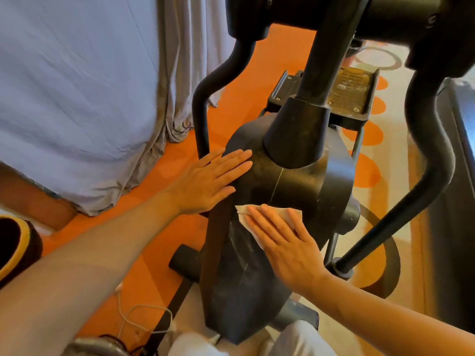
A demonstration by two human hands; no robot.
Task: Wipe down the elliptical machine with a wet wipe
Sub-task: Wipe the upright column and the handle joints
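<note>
A creased blue-grey sheet (77,98) drapes at the left over orange flooring (144,265). The left hand (208,181) lies flat, fingers straight, on the elliptical machine (246,273), a dusty, rounded black housing. The right hand (285,242), fingers spread, presses a thin white wet wipe (257,214) onto it beneath the thick upright post (323,57).

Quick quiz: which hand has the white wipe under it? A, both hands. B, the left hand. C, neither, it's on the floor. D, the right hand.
D: the right hand presses the white wipe flat on the machine's dark housing, while the left hand rests bare.
</note>
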